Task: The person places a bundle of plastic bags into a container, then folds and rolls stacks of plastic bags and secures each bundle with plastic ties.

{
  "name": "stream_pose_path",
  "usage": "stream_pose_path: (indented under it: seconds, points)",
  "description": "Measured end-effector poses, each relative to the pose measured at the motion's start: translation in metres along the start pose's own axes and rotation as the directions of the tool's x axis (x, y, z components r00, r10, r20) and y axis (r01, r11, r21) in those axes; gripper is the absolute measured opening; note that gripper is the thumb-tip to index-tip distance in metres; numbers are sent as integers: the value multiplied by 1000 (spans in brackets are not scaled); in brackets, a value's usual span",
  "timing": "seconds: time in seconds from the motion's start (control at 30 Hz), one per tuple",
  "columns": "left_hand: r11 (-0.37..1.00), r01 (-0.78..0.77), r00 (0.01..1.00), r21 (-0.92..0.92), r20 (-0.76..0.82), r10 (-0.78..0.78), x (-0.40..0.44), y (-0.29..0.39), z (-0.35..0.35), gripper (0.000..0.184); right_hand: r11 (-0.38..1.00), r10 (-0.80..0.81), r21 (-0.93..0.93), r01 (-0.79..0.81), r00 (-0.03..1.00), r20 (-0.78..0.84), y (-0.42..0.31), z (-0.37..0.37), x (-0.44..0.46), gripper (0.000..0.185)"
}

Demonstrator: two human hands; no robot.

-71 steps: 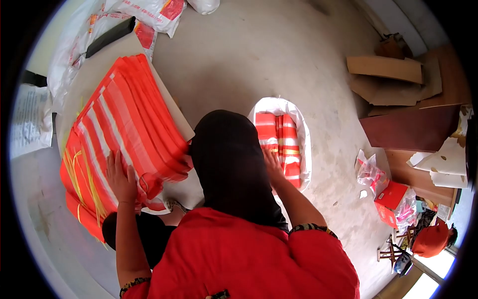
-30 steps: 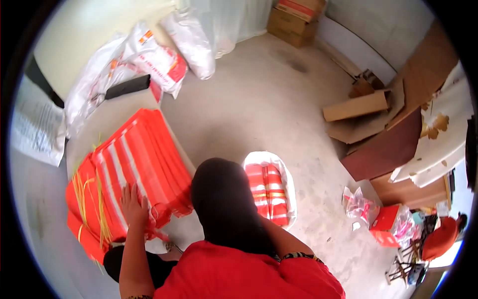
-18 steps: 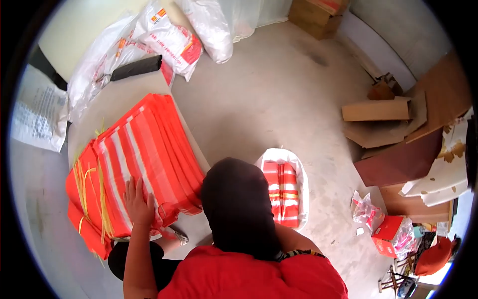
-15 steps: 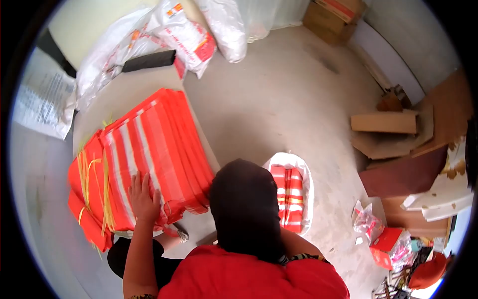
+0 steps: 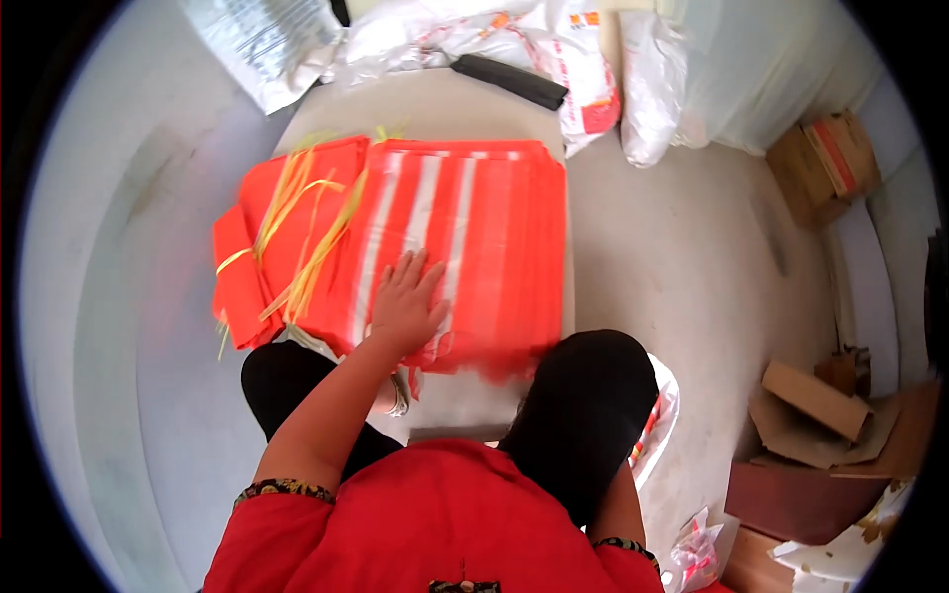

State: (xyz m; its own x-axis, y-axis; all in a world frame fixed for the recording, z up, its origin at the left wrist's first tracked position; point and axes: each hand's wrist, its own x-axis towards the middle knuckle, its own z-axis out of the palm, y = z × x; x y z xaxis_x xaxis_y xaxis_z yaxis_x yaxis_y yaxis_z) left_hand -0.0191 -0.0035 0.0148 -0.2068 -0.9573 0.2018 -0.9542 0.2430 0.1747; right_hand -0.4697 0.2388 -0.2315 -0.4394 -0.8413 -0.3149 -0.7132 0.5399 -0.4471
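My left hand (image 5: pixel 404 304) lies flat with its fingers spread on a stack of red fabric with white stripes (image 5: pixel 494 227). Left of it on the same board are folded plain red pieces (image 5: pixel 259 193) with loose yellow strands (image 5: pixel 326 242) over them. A small red bundle (image 5: pixel 235 272) is tied with a yellow strand at the far left. My right arm reaches down beside my right knee, and my right hand is hidden behind the leg. Partly covered by that knee is a white sack (image 5: pixel 668 410) with red and white striped bundles inside.
A black roll (image 5: pixel 509 81) lies at the board's far edge, before white printed sacks (image 5: pixel 583 74). Cardboard boxes (image 5: pixel 822 163) stand at the back right. An opened carton (image 5: pixel 811 420) sits on the right, with a plastic bag (image 5: pixel 697 549) below it.
The view has swung left, bringing the striped stack to the centre. My left hand stays flat on it. My right hand, earlier on the bundles in the sack, has gone out of sight behind the leg.
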Motion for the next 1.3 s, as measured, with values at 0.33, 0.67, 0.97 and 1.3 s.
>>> stream_pose_path:
  seconds: [0.33, 0.67, 0.97, 1.3]
  points:
    - [995, -30, 994, -93, -108, 20, -8, -10, 10, 60, 816, 218, 552, -171, 976, -20, 2, -40, 27, 65]
    - [996, -8, 999, -83, -40, 5, -7, -9, 11, 62, 229, 240, 965, -130, 968, 73, -10, -75, 26, 66]
    - [997, -17, 996, -82, -89, 10, -3, -11, 17, 60, 262, 41, 955, 135, 988, -151, -113, -148, 41, 56]
    - [956, -8, 994, -294, 104, 40, 6, -43, 1, 54, 393, -909, 178, 902, 411, -74, -370, -130, -18, 36]
